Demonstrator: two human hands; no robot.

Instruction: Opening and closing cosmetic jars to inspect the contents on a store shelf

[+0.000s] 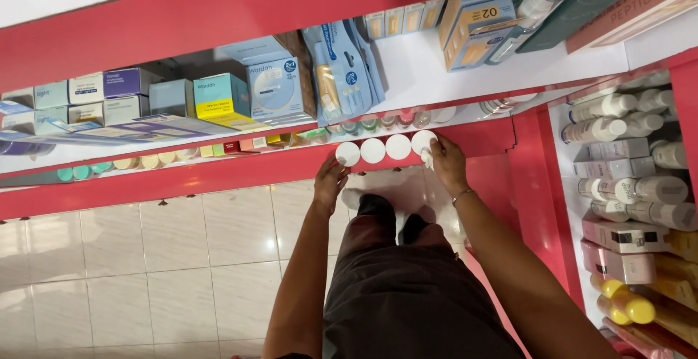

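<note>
Four round white caps [385, 148] of small containers stand in a row at the front edge of a lower red shelf [218, 174], seen from straight above. The left hand [329, 183] reaches up with fingers loosely curled, its fingertips touching the leftmost cap; whether it grips it I cannot tell. The right hand [445, 163] closes its fingers on the rightmost cap and holds it at the shelf edge.

To the left along the same shelf runs a line of small pastel-topped jars [145, 161], in green, cream and pink. Above, on a white shelf [414, 75], lie pale blue and white cardboard boxes [218, 94] and a bundle of blue sachets [342, 68]. On the right, a red side rack [542, 206] holds white tubes and bottles [625, 126], with yellow-capped bottles [625, 304] lower down.

Below the hands the glossy cream tiled floor [167, 257] lies open to the left, while the side rack closes in near the right arm.
</note>
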